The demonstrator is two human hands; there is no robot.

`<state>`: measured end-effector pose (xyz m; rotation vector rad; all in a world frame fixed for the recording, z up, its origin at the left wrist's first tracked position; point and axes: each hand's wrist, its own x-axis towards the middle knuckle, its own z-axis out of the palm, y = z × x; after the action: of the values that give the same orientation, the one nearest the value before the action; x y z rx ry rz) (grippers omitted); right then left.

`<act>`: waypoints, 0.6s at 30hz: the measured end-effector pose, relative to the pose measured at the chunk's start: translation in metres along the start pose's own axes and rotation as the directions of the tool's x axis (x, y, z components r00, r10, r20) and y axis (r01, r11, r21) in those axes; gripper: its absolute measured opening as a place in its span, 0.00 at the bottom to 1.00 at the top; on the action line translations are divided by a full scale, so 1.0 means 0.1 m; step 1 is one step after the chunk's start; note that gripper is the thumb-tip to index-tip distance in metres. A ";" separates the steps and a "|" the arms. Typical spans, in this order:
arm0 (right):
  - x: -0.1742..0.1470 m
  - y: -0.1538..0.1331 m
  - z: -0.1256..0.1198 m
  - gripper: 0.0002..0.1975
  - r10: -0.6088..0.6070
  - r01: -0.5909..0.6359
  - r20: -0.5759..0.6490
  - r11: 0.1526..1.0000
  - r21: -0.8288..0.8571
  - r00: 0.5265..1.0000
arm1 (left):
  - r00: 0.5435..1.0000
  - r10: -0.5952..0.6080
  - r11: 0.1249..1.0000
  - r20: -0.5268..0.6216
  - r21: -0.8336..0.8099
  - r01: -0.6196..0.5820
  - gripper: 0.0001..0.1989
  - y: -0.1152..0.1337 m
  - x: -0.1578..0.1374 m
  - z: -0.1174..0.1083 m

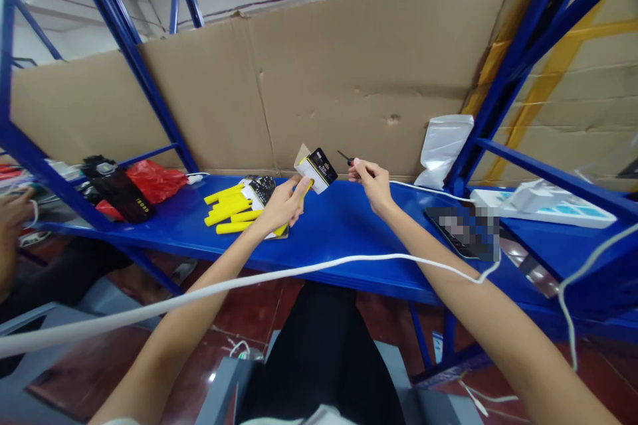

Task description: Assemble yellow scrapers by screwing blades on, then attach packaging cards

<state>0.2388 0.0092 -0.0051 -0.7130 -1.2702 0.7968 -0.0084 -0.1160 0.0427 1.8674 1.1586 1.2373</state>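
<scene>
My left hand (pixel 288 204) is closed around a yellow piece, mostly hidden by the fingers, with a black-and-white printed card (pixel 323 170) at its upper end. A beige flap sticks up from the card's left side. To the right of it, my right hand (pixel 373 182) grips a small screwdriver-like tool (pixel 349 161) with a dark handle and some red on it. Its thin dark shaft points up and left towards the card, without touching it. Under and left of my left hand, several yellow tubes (pixel 228 211) lie in a pile with similar printed cards (pixel 259 190).
A dark container (pixel 117 189) and a red plastic bag (pixel 155 180) stand left. Right are a phone (pixel 461 231), a white power strip (pixel 548 208) and a white bag (pixel 442 149). A white cable (pixel 299 270) crosses before my forearms. Another person's hand (pixel 14 212) shows far left.
</scene>
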 end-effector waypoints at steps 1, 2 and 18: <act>0.00 0.02 0.00 0.33 0.006 -0.006 0.002 1.000 -0.003 1.000 | 1.000 -0.022 1.000 0.020 -0.006 0.023 0.32 0.06 -0.06 -0.06; 0.00 0.04 0.00 0.32 0.010 -0.010 0.006 1.000 -0.006 1.000 | 0.998 -0.052 0.998 0.047 -0.016 0.052 0.32 0.11 -0.11 -0.12; 0.03 0.29 0.01 0.34 0.087 -0.079 0.126 0.995 -0.062 0.988 | 0.993 0.055 0.622 0.101 0.775 -0.114 0.23 -0.71 -0.59 -1.03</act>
<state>0.2346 0.0282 -0.0274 -0.7745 -1.3915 0.8892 -0.1382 -0.1370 -0.0011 2.5840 1.7781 0.7144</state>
